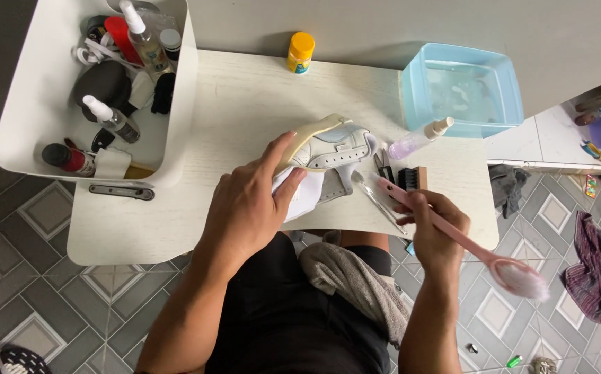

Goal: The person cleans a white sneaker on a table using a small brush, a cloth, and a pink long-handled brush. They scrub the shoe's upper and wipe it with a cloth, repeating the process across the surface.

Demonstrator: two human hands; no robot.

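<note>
My left hand (248, 204) grips a white sneaker (331, 152) with a cream sole, holding it on its side over the white table (245, 111). My right hand (435, 232) is closed around the handle of a long pink brush (484, 253), whose white bristle head points down to the right, off the table's edge. The brush is apart from the shoe. A grey towel (352, 277) lies across my lap.
A white bin (44, 118) of bottles and cleaning supplies hangs at the table's left. A pale blue water basin (463, 86), a spray bottle (418, 138), a yellow-capped jar (300, 52), a black brush (412, 178) and small tools lie on the table. Cloths lie on the tiled floor.
</note>
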